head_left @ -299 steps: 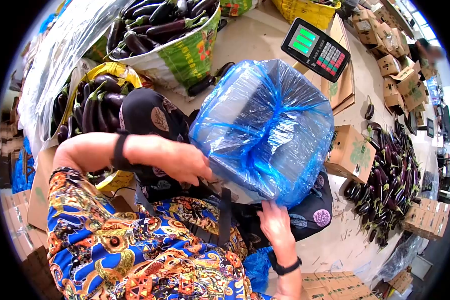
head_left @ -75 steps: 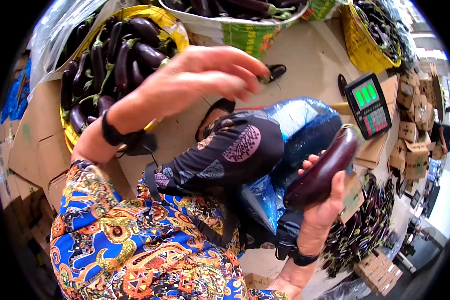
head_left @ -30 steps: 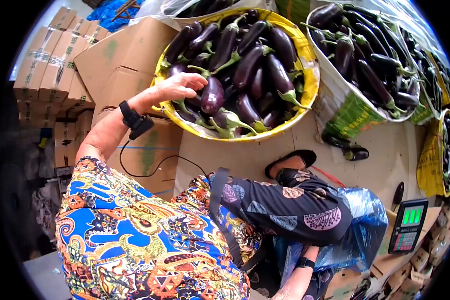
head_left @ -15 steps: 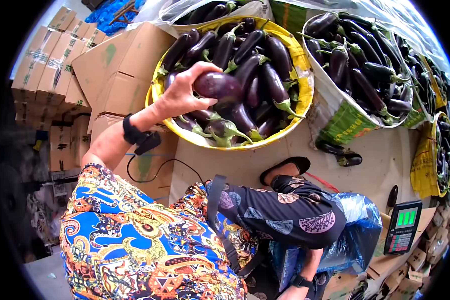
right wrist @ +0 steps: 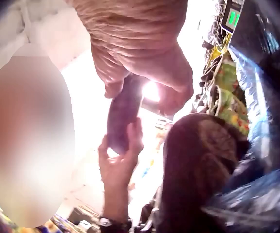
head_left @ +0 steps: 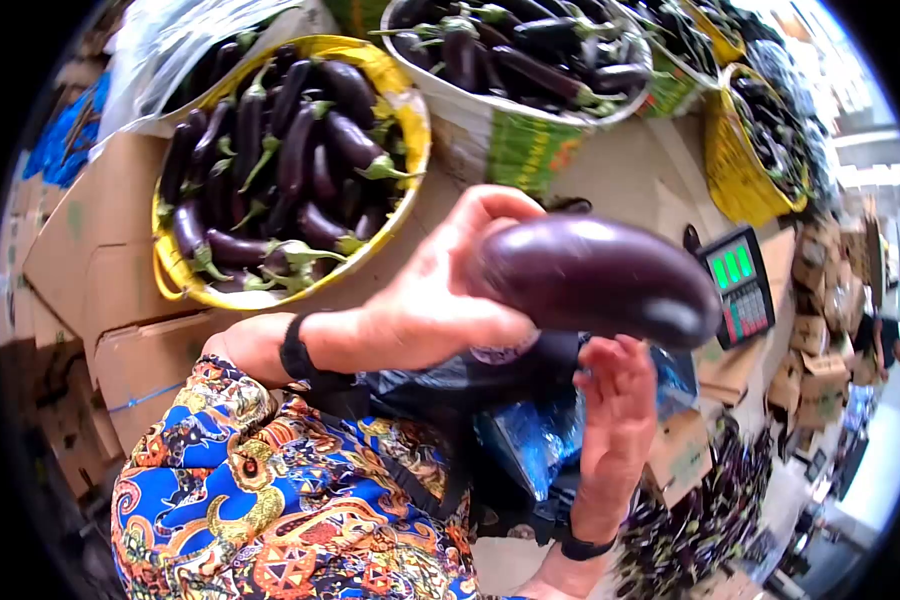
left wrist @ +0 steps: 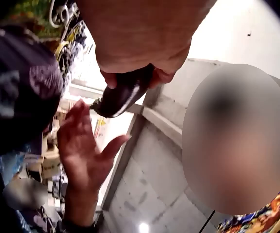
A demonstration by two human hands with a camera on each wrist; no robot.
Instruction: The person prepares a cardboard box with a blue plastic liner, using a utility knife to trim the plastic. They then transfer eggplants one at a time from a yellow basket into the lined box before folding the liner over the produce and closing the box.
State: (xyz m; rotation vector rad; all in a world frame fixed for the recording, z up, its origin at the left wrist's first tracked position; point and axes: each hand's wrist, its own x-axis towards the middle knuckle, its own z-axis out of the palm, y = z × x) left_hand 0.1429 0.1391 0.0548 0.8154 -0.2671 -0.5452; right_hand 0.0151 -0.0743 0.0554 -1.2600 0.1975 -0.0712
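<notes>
My left hand point(head_left: 440, 290) grips a glossy dark purple eggplant point(head_left: 600, 280) by one end, holding it up over the lap. Close under the eggplant's other end is my right hand point(head_left: 620, 410), palm up, fingers loosely extended. In the left wrist view the right hand point(left wrist: 82, 155) shows spread fingers, with fingertips right at the tip of the eggplant point(left wrist: 123, 94). The right wrist view shows the eggplant point(right wrist: 123, 116) between both hands. Partly hidden behind the hands lies a blue plastic bag point(head_left: 535, 440) at the lap.
A yellow-rimmed sack point(head_left: 420, 140) full of eggplants stands at the left. Beside it is a white and green sack point(head_left: 530, 150), also full. A scale display point(head_left: 738, 285) stands right, near a cardboard box point(head_left: 678, 462) and an eggplant heap point(head_left: 695, 520) on the floor.
The left hand has lifted an eggplant out of the yellow-rimmed sack and brought it right, over the lap. The right hand has risen toward it from beside the blue bag. The head view has turned right.
</notes>
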